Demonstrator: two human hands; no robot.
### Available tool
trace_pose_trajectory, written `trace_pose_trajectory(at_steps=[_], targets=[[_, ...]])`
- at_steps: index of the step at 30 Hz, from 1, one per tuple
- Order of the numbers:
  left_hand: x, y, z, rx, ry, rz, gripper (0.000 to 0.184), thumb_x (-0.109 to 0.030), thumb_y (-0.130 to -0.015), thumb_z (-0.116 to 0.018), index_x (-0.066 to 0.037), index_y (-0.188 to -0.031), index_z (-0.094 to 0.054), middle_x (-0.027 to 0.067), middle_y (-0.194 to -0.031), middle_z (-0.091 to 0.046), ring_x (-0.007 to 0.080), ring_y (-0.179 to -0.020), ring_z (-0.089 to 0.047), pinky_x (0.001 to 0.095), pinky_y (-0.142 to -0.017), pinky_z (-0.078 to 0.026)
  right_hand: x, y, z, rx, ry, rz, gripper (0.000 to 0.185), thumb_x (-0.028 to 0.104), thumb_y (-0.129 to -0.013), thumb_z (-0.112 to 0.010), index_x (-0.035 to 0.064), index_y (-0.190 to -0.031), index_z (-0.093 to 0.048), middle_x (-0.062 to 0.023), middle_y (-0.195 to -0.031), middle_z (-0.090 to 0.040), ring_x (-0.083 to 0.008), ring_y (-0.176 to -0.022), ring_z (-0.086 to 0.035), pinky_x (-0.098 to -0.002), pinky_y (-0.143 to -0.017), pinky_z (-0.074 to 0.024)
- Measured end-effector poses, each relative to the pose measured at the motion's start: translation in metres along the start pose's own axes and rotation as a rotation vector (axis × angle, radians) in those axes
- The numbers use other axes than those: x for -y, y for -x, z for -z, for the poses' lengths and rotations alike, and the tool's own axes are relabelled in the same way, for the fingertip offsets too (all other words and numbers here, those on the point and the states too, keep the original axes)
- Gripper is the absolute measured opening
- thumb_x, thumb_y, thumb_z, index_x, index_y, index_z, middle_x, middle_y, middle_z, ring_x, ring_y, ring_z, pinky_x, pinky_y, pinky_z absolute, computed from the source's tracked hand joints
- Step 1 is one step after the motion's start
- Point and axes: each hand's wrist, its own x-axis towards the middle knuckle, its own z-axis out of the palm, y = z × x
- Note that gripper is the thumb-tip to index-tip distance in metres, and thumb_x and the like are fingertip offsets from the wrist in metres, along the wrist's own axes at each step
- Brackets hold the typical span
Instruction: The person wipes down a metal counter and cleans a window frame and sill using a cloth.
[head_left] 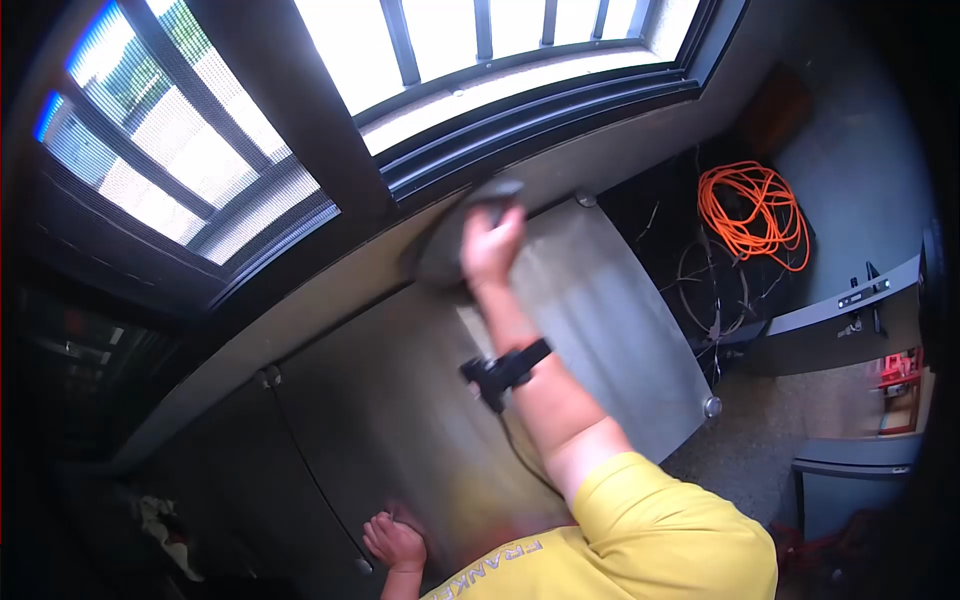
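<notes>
My right hand (492,240) is closed around a dark grey cloth (445,245), blurred by motion. It is stretched out to the far edge of a shiny metal tabletop (610,310), close beneath the window. A black strap with a small device (505,373) circles my right wrist, and a thin cable runs down from it. Low in the view, my left hand (395,542) has its fingers curled in, near the tabletop; whether anything is inside them is hidden.
Barred windows (480,40) with a dark frame and sill run along the far side. A coiled orange cable (752,210) lies right of the table among loose dark wires. Round metal knobs (712,407) mark the table's corners. A grey cabinet (850,490) stands at lower right.
</notes>
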Motion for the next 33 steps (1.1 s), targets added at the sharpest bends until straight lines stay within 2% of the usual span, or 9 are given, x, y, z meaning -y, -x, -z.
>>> trace_pose_trajectory(at_steps=[5, 11, 14, 17, 19, 24, 28, 29, 33], targets=[[-0.005, -0.003, 0.005, 0.002, -0.016, -0.012, 0.019, -0.005, -0.073, -0.049, -0.004, -0.092, -0.050, 0.0142, -0.086, -0.052, 0.0345, -0.085, -0.051, 0.0468, -0.071, -0.038, -0.013, -0.077, -0.001, -0.191, 0.015, -0.167, 0.034, 0.021, -0.093, -0.050, -0.0031, -0.117, -0.045, -0.0262, -0.110, -0.058, -0.0400, -0.103, -0.057, -0.0447, -0.091, -0.0414], [0.000, -0.002, -0.003, -0.005, -0.029, -0.046, 0.019, -0.004, -0.072, -0.049, -0.005, -0.090, -0.049, 0.0131, -0.085, -0.052, 0.0339, -0.082, -0.050, 0.0469, -0.070, -0.037, 0.014, 0.168, -0.086, 0.688, 0.038, -0.026, 0.038, 0.015, -0.086, -0.057, -0.0003, -0.120, -0.047, -0.0282, -0.120, -0.049, -0.0468, -0.115, -0.044, -0.0484, -0.102, -0.0335], [-0.001, -0.003, 0.001, -0.068, -0.030, -0.075, 0.019, -0.004, -0.070, -0.051, -0.006, -0.089, -0.048, 0.0118, -0.082, -0.051, 0.0328, -0.077, -0.050, 0.0467, -0.065, -0.036, 0.023, 0.170, -0.077, 0.713, -0.081, 0.169, 0.039, 0.015, -0.084, -0.059, 0.0007, -0.119, -0.049, -0.0268, -0.122, -0.050, -0.0462, -0.117, -0.044, -0.0491, -0.102, -0.0340], [0.002, -0.010, -0.001, -0.094, -0.023, -0.098, 0.020, -0.004, -0.069, -0.053, -0.007, -0.088, -0.049, 0.0112, -0.080, -0.051, 0.0316, -0.074, -0.050, 0.0458, -0.062, -0.035, 0.019, 0.080, -0.030, 0.396, 0.013, -0.187, 0.036, 0.019, -0.089, -0.059, -0.0005, -0.118, -0.051, -0.0262, -0.117, -0.056, -0.0418, -0.112, -0.053, -0.0428, -0.094, -0.0425], [0.000, -0.002, 0.000, -0.080, -0.014, -0.065, 0.021, -0.004, -0.068, -0.054, -0.007, -0.088, -0.049, 0.0109, -0.079, -0.051, 0.0310, -0.073, -0.050, 0.0452, -0.062, -0.035, -0.005, 0.012, -0.013, -0.091, 0.093, -0.050, 0.037, 0.021, -0.091, -0.055, -0.0063, -0.114, -0.048, -0.0283, -0.113, -0.057, -0.0411, -0.105, -0.055, -0.0442, -0.090, -0.0425], [0.001, -0.008, 0.005, -0.075, 0.009, -0.065, 0.021, -0.006, -0.067, -0.055, -0.010, -0.087, -0.049, 0.0083, -0.077, -0.049, 0.0285, -0.071, -0.050, 0.0428, -0.062, -0.035, -0.036, 0.071, -0.068, 0.000, 0.200, -0.309, 0.043, 0.022, -0.094, -0.045, -0.0082, -0.124, -0.039, -0.0297, -0.117, -0.052, -0.0401, -0.107, -0.053, -0.0437, -0.095, -0.0388], [0.002, -0.009, 0.004, -0.070, 0.014, -0.078, 0.020, -0.009, -0.068, -0.056, -0.011, -0.086, -0.049, 0.0068, -0.077, -0.050, 0.0267, -0.071, -0.050, 0.0425, -0.061, -0.036, 0.025, 0.205, -0.104, 1.367, 0.797, -0.091, 0.030, 0.010, -0.090, -0.040, -0.0080, -0.109, -0.055, -0.0316, -0.116, -0.053, -0.0398, -0.114, -0.050, -0.0479, -0.103, -0.0339], [0.003, -0.008, 0.003, -0.073, 0.005, -0.065, 0.020, -0.009, -0.068, -0.056, -0.011, -0.086, -0.049, 0.0068, -0.077, -0.050, 0.0267, -0.071, -0.050, 0.0425, -0.061, -0.036, 0.038, 0.245, -0.107, 1.087, 0.333, -0.271, 0.024, 0.008, -0.087, -0.044, -0.0019, -0.103, -0.058, -0.0312, -0.111, -0.053, -0.0419, -0.109, -0.051, -0.0552, -0.099, -0.0340], [0.005, -0.007, -0.001, -0.095, 0.018, -0.062, 0.021, -0.012, -0.066, -0.057, -0.012, -0.085, -0.049, 0.0045, -0.076, -0.050, 0.0255, -0.070, -0.050, 0.0424, -0.060, -0.036, 0.108, 0.286, -0.118, 1.303, 0.104, 0.690, 0.028, 0.018, -0.085, -0.055, 0.0102, -0.111, -0.061, -0.0144, -0.130, -0.046, -0.0337, -0.124, -0.041, -0.0485, -0.098, -0.0376]])
